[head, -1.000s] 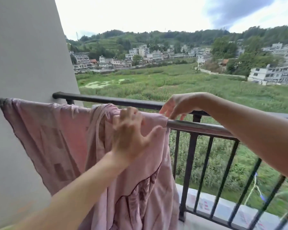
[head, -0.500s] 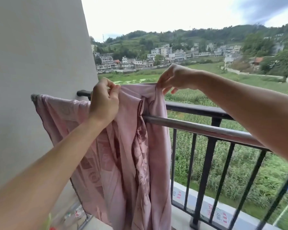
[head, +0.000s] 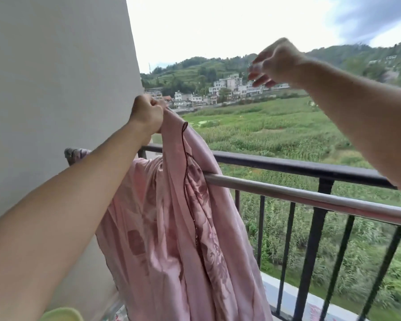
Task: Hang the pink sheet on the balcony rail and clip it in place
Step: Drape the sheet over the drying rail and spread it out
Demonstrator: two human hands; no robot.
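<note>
The pink sheet (head: 171, 228), with a faint leaf pattern and a dark seam, hangs bunched over the silver bar (head: 299, 193) at the left end of the balcony. My left hand (head: 147, 113) is shut on a fold of its top edge and holds that fold up above the black balcony rail (head: 287, 166). My right hand (head: 273, 62) is raised high to the right, blurred, fingers apart and off the sheet. No clip is visible.
A white wall (head: 56, 89) stands close on the left. The rail's black vertical bars (head: 310, 262) run to the right, over a concrete ledge (head: 294, 295). A pale green object (head: 61, 315) shows at the bottom left. Fields and houses lie beyond.
My right hand has let go of the sheet and risen up to the right. My left hand has lifted its fold higher above the rail. The view has turned right.
</note>
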